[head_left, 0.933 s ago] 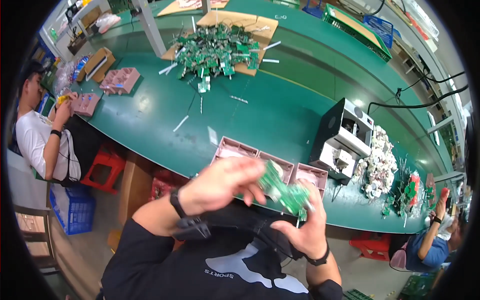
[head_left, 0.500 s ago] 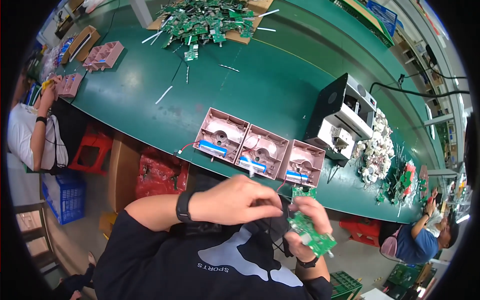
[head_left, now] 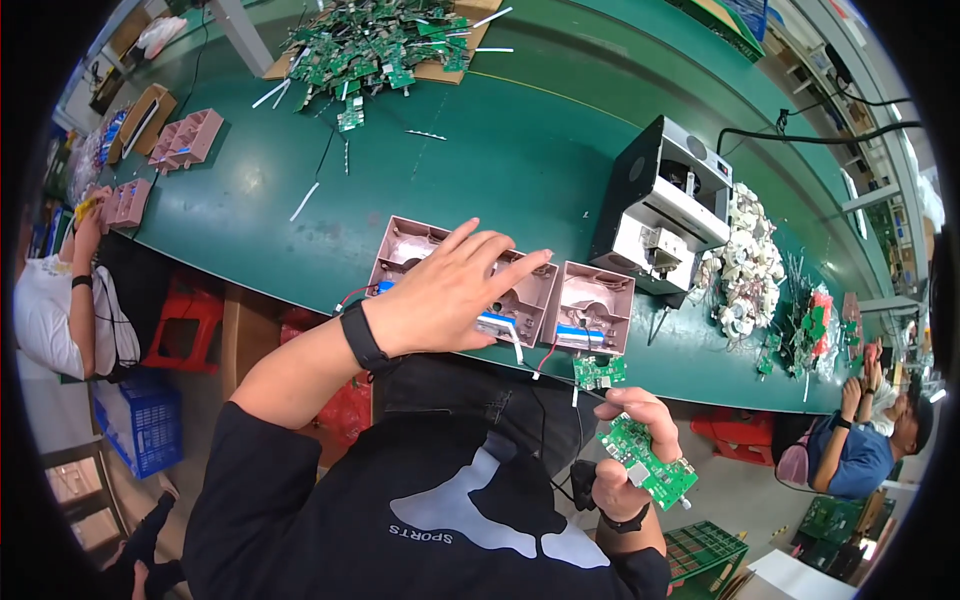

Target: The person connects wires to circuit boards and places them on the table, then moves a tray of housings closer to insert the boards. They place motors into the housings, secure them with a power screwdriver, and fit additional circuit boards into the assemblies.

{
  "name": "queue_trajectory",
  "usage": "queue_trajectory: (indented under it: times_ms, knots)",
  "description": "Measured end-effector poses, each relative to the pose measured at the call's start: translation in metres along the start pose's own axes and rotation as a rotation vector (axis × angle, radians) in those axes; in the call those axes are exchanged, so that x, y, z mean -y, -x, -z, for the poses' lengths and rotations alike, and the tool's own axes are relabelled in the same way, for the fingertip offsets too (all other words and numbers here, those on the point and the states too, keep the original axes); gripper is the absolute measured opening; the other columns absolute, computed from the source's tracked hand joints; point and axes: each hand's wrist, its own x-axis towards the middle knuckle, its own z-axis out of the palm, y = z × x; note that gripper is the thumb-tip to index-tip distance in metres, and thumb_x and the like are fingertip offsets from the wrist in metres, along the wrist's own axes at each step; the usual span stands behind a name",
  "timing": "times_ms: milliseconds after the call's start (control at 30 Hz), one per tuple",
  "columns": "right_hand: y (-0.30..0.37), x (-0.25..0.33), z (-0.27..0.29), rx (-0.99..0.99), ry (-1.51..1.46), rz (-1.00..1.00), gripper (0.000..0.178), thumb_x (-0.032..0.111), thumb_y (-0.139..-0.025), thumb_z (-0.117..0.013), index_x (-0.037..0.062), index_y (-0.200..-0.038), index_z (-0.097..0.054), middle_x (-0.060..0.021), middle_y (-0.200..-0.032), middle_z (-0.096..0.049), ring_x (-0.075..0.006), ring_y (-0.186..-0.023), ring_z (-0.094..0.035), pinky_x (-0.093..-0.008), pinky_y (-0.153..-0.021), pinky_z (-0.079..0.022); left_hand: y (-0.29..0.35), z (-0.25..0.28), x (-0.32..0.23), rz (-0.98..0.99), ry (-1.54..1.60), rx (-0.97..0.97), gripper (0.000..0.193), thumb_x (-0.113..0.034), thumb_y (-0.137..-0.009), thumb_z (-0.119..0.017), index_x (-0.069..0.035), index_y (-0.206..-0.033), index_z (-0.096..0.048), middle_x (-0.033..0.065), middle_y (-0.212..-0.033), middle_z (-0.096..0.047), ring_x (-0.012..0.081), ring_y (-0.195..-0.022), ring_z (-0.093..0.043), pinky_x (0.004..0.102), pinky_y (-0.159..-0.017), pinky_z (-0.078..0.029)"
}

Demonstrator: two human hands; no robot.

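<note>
My left hand (head_left: pixel 450 290) reaches over the pink plastic housings with its fingers spread, hiding much of the left housing (head_left: pixel 405 238) and part of the middle housing (head_left: pixel 540 293). Uncovered beside them is the right housing (head_left: pixel 597 290), with a blue battery (head_left: pixel 580 333) along its near side. A white strip (head_left: pixel 514 340) hangs over the middle one's near edge. In my right hand (head_left: pixel 625 485), a green circuit board (head_left: pixel 650 462) is gripped between thumb and fingers, in front of the table edge. Another circuit board (head_left: pixel 598 372) lies at that edge, below the right housing.
A black and silver machine (head_left: pixel 665 215) stands right of the housings, with a heap of white parts (head_left: pixel 745 265) beyond it. Circuit boards are piled (head_left: pixel 385 50) at the far side. One person (head_left: pixel 60 300) sits at the left, another (head_left: pixel 860 450) at the right.
My left hand has moved from near my right hand, up and left over the housings, and its fingers have spread. The right hand still holds its board, a little further right. The whole view has shifted slightly.
</note>
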Motion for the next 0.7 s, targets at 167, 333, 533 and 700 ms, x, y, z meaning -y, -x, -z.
queue_trajectory:
  times_ms: [167,333,533,700]
  knots:
    - [-0.009,0.0,-0.003,0.068,-0.006,-0.003,0.077,0.06,-0.092,-0.075,-0.0012,-0.133,-0.054,-0.0214,-0.124,-0.064,-0.025,-0.1,-0.067,-0.0373,-0.086,-0.058,0.004,0.013,-0.014,-0.003,0.025,-0.103,0.111,-0.022,-0.06,-0.093,-0.013,-0.158,-0.043,0.0195,-0.137,-0.053,0.0388,-0.131,-0.053,0.0561,-0.119,-0.04]
    - [-0.014,-0.009,-0.006,0.046,-0.03,0.03,0.068,0.045,-0.088,-0.086,-0.0005,-0.13,-0.058,-0.023,-0.121,-0.069,-0.0275,-0.094,-0.073,-0.0384,-0.084,-0.06,0.006,0.022,-0.025,-0.031,-0.01,-0.155,0.111,-0.023,-0.059,-0.094,-0.013,-0.157,-0.043,0.0192,-0.137,-0.053,0.039,-0.129,-0.054,0.056,-0.118,-0.041]
    - [-0.013,-0.016,-0.007,0.034,0.001,0.022,0.067,0.042,-0.087,-0.087,0.0001,-0.13,-0.058,-0.0231,-0.119,-0.069,-0.0275,-0.095,-0.073,-0.0394,-0.087,-0.059,0.008,0.026,-0.027,-0.014,0.007,-0.169,0.112,-0.024,-0.058,-0.096,-0.012,-0.156,-0.044,0.0204,-0.139,-0.052,0.0412,-0.13,-0.053,0.0561,-0.116,-0.043]
    - [-0.017,-0.017,-0.009,0.056,0.116,0.046,0.065,0.04,-0.087,-0.088,0.0,-0.128,-0.059,-0.0221,-0.115,-0.071,-0.0285,-0.093,-0.073,-0.0392,-0.083,-0.06,0.009,0.026,-0.03,-0.028,0.047,-0.165,0.108,-0.023,-0.059,-0.096,-0.011,-0.153,-0.046,0.0217,-0.141,-0.05,0.0432,-0.13,-0.053,0.0562,-0.113,-0.044]
